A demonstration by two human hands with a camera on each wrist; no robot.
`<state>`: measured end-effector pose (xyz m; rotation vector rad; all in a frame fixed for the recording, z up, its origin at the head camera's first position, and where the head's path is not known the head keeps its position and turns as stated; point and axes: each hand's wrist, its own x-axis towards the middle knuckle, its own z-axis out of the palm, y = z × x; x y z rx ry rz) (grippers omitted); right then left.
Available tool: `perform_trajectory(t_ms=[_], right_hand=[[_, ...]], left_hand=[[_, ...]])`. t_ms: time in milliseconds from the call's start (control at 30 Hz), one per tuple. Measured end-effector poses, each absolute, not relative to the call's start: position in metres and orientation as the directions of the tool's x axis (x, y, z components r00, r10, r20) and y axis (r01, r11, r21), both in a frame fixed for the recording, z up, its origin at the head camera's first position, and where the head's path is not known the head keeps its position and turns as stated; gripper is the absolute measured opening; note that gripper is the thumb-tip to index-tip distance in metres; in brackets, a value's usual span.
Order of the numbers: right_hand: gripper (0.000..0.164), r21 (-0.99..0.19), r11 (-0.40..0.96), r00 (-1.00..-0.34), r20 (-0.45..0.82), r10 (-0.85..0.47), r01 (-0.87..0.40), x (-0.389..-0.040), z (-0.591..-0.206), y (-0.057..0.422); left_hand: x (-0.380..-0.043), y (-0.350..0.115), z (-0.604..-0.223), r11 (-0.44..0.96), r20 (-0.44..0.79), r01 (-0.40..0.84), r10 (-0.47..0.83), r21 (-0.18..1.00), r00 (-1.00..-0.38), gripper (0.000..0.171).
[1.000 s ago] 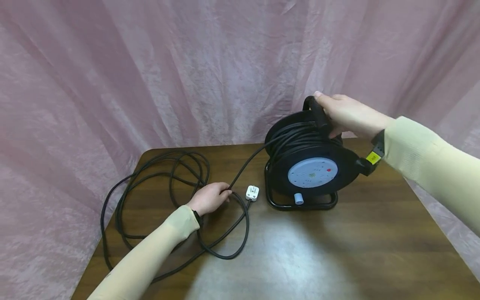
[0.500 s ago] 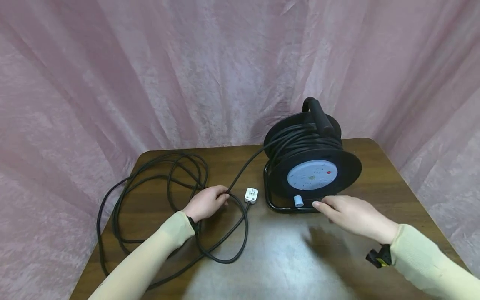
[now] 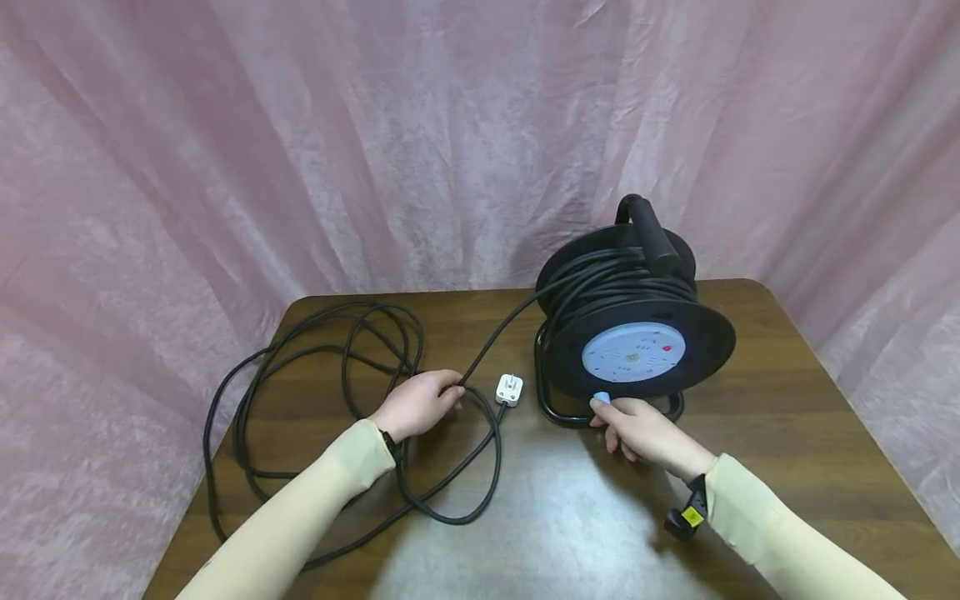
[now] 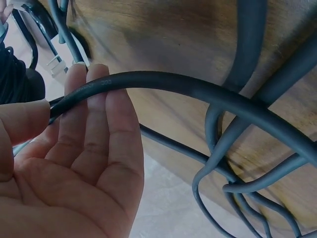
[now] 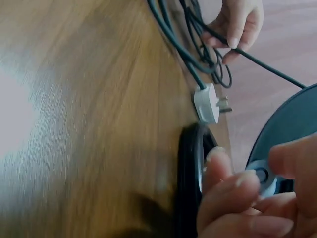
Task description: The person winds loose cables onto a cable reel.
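A black cable reel (image 3: 637, 350) with a pale blue socket face stands at the right of centre, several turns of cable wound on its drum. My right hand (image 3: 648, 433) pinches the small light-blue crank knob (image 3: 602, 397) low on the reel's front, between thumb and fingers. Away to the left, my left hand (image 3: 420, 404) holds the black cable (image 3: 495, 333) that runs taut up to the drum. In the left wrist view the cable (image 4: 148, 79) lies across the fingers, with the thumb against it. Part of the knob (image 5: 260, 173) is hidden by fingers in the right wrist view.
Loose loops of cable (image 3: 240, 417) spread over the left of the wooden table (image 3: 795, 400), some past its left edge. A white plug (image 3: 509, 389) lies between my hands. The reel's black tube stand (image 3: 566, 417) rests on the table. Pink curtains (image 3: 465, 150) hang behind.
My right hand has let go of the reel's top handle, come down in front, and taken hold of the crank knob. The left hand keeps its place on the cable.
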<state>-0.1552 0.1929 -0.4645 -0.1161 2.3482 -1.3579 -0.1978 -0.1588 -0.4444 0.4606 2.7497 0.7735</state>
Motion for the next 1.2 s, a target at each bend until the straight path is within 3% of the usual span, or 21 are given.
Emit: perform_trajectory(t_ms=[533, 1200], right_hand=[[0.063, -0.899, 0.375, -0.925, -0.318, -0.208, 0.225, -0.158, -0.47, 0.162], [0.063, -0.946, 0.256, -0.913, -0.276, -0.302, 0.201, -0.159, -0.45, 0.135]], left_hand=[[-0.2, -0.148, -0.44, 0.82, -0.125, 0.246, 0.357, 0.517, -0.926, 0.025], [-0.21, -0.137, -0.428, 0.819, -0.079, 0.266, 0.352, 0.508, -0.933, 0.03]])
